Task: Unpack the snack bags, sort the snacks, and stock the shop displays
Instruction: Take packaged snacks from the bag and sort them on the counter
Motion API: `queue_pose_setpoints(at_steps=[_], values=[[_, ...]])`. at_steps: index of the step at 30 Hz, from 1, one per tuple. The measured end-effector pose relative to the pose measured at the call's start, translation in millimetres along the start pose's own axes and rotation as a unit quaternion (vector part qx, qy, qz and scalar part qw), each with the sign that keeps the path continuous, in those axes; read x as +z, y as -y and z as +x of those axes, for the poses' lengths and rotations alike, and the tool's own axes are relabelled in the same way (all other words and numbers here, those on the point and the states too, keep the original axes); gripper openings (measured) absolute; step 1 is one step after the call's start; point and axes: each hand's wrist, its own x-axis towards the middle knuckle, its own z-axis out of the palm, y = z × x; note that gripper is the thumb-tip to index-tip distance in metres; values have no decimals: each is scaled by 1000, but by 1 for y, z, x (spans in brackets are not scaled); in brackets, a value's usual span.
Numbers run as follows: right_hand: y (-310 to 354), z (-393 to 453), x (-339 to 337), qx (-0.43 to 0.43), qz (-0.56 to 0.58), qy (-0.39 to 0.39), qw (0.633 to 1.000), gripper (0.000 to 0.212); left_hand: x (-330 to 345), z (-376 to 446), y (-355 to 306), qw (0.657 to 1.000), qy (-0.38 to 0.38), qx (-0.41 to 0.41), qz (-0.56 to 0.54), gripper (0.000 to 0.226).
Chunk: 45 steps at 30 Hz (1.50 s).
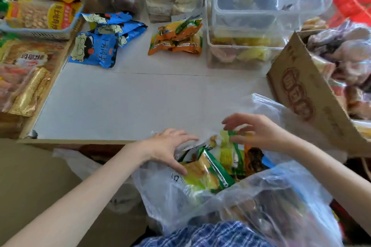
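Head view, right grip: the right hand (259, 130) pinches the top edge of a green-and-yellow snack packet (230, 147) between thumb and fingertips, at the mouth of the clear plastic bag (261, 196).
Left grip: the left hand (170, 146) is spread, fingers pressing the bag's near rim and a yellow-green packet (206, 174) inside.
Doing it well: probably keep the rim pinned so the bag stays open, and lift one packet straight up so the others do not spill.
Sorted so far: blue popcorn-print packets (98, 46) and orange-yellow packets (176, 38) lie in separate piles on the white tabletop (140, 102).
Displays: clear bins (247, 32) stand behind; a cardboard box (305, 94) sits right.
Writing: Chinese print on packets and box, too blurred to read.
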Motion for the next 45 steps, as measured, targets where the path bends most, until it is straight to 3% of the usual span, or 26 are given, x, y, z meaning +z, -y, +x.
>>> queue_pose_setpoints(at_steps=[2,3,5,8,9,11,14,17,21,24,26,28,30,31,33,35,37,39,41,43,45], values=[[-10,5,25,-24,-121,42,992,56,1,-1,0,996,-56,-27,61,76],[-13,13,37,-35,-156,31,987,60,-2,-2,1,996,-82,-28,33,66],[-13,30,55,-60,-204,-39,976,42,-10,-8,2,992,-113,-28,-57,40],[-1,49,61,-82,-265,-121,953,15,-15,-18,9,986,-149,-37,-65,9],[3,53,57,-93,-252,-124,955,13,-16,-22,12,982,-166,-37,-83,3],[17,57,40,-109,-160,-138,971,9,-20,-31,16,953,-204,-33,-222,14],[44,60,2,-85,-9,-213,973,6,-29,-40,17,853,-242,10,-462,27],[66,67,-24,-102,83,-246,960,24,-35,-34,11,843,-241,13,-480,26],[72,84,-29,-93,254,-268,925,12,-48,-21,6,817,-288,-11,-499,14],[64,93,-24,-79,201,-291,932,50,-59,-13,8,772,-342,-34,-534,5],[62,93,-12,-84,89,-224,967,68,-68,-7,14,707,-388,-76,-587,11],[62,95,7,-96,-29,-84,991,80,-82,-1,21,639,-416,-107,-638,8],[61,106,24,-97,-109,-38,989,89,-96,6,30,623,-426,-132,-642,5],[61,117,29,-95,-137,-76,983,87,-102,10,35,626,-429,-140,-636,8],[63,141,31,-100,-159,-217,958,61,-115,19,44,624,-427,-139,-640,11],[67,165,27,-78,-93,-320,940,37,-127,27,55,616,-409,-119,-662,12],[68,191,14,-21,51,-347,936,23,-137,35,71,603,-394,-87,-688,13],[71,222,-6,30,297,-348,889,8,-140,43,90,604,-392,-71,-690,12],[69,263,-28,77,548,-337,761,12,-132,48,109,622,-394,-93,-670,11],[65,305,-49,94,690,-333,635,33,-117,52,127,635,-396,-132,-650,10],[63,342,-65,75,750,-335,566,52,-104,54,142,637,-396,-162,-642,12]])
